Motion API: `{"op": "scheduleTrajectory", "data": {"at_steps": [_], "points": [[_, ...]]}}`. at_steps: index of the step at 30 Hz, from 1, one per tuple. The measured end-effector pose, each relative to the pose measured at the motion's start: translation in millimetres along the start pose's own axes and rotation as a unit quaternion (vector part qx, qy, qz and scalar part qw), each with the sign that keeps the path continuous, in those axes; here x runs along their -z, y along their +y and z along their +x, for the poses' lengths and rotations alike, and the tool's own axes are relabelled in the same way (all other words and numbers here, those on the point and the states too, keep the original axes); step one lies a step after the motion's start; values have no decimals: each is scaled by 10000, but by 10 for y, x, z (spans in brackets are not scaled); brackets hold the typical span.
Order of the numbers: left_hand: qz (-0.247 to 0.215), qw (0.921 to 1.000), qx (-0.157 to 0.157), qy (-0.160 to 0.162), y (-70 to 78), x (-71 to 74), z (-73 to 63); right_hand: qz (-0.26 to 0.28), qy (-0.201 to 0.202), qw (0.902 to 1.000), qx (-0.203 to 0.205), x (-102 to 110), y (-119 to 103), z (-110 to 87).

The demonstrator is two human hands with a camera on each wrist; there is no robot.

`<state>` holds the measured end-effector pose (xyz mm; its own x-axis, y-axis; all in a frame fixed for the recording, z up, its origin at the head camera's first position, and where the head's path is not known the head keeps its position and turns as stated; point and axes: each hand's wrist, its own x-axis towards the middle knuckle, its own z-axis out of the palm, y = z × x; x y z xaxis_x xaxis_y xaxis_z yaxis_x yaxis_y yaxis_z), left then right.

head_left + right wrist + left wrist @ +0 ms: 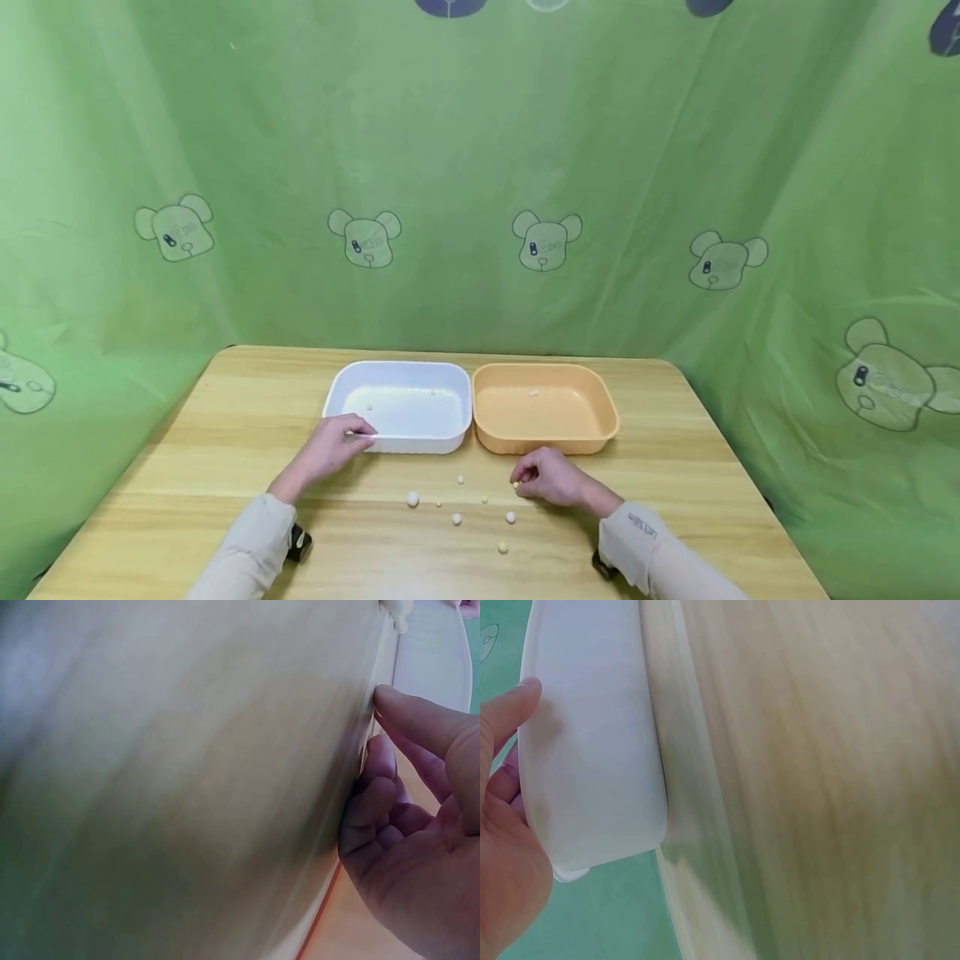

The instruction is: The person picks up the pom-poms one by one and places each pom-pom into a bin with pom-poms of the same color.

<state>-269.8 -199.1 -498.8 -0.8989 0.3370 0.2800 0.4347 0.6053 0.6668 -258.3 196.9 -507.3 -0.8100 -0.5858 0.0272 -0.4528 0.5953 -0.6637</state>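
Observation:
The left hand grips the near left corner of a white plastic tray; in the left wrist view its thumb lies on the outer wall and the other fingers go behind the rim. In front of an orange tray, the right hand is low over the table, thumb and index finger together. A small yellow ball shows at those fingertips, pinched there; in the right wrist view the fingers hide it. The other right fingers are curled in.
The two trays stand side by side on a wooden table, with a few tiny balls inside each. Several loose balls lie before them, among them a larger white ball and a yellow one. A green curtain hangs behind.

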Motion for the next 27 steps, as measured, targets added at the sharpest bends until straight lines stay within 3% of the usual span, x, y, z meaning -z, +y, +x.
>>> {"op": "scheduleTrajectory", "data": {"at_steps": [5, 13, 18, 23, 27], "points": [[-91, 9999, 105, -69, -17, -15, -35, -5, -79, 10000, 14, -36, 23, -34], [-37, 10000, 26, -58, -25, -2, -66, 117, -169, 9998, 71, -34, 25, -70], [-60, 9998, 162, -114, -24, -8, -58, 217, -175, 9996, -42, 36, -12, -92], [-29, 10000, 23, -12, -27, -6, -29, 295, -155, 9994, -128, 146, -67, -61], [-16, 10000, -51, 25, -20, -5, 8, 358, -106, 9993, 34, 245, -152, -31]]}}
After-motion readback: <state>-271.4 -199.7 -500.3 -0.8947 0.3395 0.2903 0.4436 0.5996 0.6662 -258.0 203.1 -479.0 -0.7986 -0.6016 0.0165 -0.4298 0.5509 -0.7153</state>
